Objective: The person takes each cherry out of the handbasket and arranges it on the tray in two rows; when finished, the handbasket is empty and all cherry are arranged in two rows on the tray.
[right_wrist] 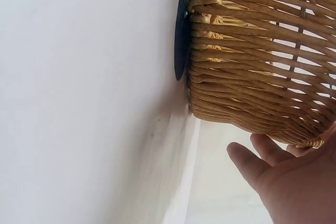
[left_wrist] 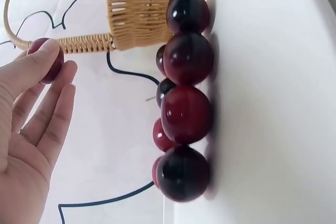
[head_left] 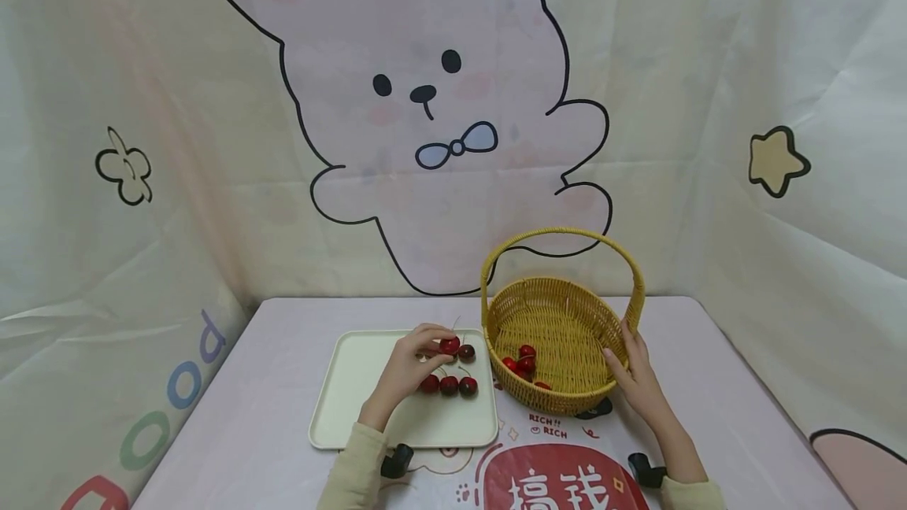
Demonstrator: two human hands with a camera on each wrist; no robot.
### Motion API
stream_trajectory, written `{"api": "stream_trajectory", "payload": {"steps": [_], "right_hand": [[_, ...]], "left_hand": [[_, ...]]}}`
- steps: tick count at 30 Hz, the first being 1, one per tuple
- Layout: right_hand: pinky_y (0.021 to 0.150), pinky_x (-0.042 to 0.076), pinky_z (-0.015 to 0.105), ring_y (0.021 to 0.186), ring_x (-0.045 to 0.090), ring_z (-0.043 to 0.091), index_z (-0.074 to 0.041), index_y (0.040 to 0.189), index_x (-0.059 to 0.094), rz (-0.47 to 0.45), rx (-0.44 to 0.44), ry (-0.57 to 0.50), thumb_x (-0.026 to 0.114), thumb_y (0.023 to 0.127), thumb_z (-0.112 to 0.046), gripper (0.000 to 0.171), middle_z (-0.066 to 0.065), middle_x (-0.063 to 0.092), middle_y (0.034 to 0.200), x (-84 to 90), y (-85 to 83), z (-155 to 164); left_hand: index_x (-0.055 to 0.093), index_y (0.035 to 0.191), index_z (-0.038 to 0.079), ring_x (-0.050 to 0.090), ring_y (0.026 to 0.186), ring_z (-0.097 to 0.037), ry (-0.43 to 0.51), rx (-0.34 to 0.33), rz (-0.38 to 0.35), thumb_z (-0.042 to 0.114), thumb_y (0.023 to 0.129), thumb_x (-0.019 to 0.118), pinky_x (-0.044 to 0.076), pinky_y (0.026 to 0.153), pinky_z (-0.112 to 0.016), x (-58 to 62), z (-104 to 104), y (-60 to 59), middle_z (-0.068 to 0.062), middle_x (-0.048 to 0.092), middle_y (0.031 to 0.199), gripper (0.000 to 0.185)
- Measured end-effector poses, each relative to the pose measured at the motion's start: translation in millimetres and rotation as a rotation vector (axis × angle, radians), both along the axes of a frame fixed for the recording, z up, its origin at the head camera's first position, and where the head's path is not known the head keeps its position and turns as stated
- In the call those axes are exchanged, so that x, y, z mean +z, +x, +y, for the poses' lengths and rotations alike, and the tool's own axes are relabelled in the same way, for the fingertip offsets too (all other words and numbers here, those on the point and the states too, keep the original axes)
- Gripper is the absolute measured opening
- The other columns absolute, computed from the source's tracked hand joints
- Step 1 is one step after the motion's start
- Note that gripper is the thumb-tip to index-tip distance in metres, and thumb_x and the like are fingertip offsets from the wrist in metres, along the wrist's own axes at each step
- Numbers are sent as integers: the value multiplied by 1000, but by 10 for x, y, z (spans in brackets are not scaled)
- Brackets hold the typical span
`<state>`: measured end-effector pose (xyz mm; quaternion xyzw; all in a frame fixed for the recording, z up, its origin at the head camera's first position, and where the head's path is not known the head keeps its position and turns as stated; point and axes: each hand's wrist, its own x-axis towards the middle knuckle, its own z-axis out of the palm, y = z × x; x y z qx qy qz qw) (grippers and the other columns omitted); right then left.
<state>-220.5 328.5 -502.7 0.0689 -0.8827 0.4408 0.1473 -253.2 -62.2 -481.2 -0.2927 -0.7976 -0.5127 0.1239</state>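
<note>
The left hand pinches one cherry between thumb and fingertips, lifted just off the cream tray, where more cherries lie in rows. The right hand rests with fingers relaxed against the wicker basket wall, seemingly to steady it on the worktop. A few cherries already sit inside the basket.

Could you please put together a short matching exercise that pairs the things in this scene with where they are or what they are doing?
Things:
1. left hand
2. right hand
3. tray
4. basket

States:
A. holds a few cherries inside
B. pinches a cherry
C. rests on the basket's rim
D. carries loose cherries, left of the basket

Pairs: 1-B, 2-C, 3-D, 4-A
</note>
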Motion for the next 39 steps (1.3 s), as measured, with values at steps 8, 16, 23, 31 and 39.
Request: {"api": "stream_trajectory", "payload": {"steps": [8, 16, 23, 31, 39], "right_hand": [[93, 24, 73, 127, 20, 57, -14, 150, 1, -9, -8, 8, 45, 98, -24, 68, 31, 2, 149, -10, -12, 5], [92, 23, 73, 128, 18, 58, -12, 150, 1, -20, -17, 11, 44, 98, -26, 69, 30, 1, 149, -42, -12, 28], [91, 21, 75, 128, 16, 59, -10, 149, 1, -18, -9, 7, 44, 98, -26, 69, 30, 0, 149, -44, -16, 22], [91, 22, 75, 128, 17, 59, -13, 150, 1, -15, -10, 12, 44, 98, -26, 68, 30, 0, 150, -50, -6, 26], [91, 23, 74, 127, 18, 59, -17, 150, 0, -21, -11, 10, 44, 98, -26, 68, 29, 0, 150, -42, -16, 28]], "left_hand": [[65, 109, 14, 66, 82, -13, -16, 77, -32, 6, 78, 72, 54, 74, -24, -62, -187, -54, -1, 62, 107, 33], [66, 108, 14, 66, 83, -18, 25, 156, -105, 3, 78, 72, 54, 76, -25, -106, -328, -91, -1, 63, 106, 33], [66, 109, 10, 66, 84, -21, -5, 208, -91, 9, 81, 70, 54, 76, -24, -182, -444, -141, -3, 63, 106, 28], [67, 106, 8, 66, 86, -29, 0, 271, -103, 2, 80, 70, 55, 76, -31, -248, -562, -150, -10, 62, 105, 27], [66, 109, 5, 67, 86, -29, -78, 330, -145, 4, 78, 72, 55, 76, -34, -242, -626, -150, -12, 63, 107, 31]]}}
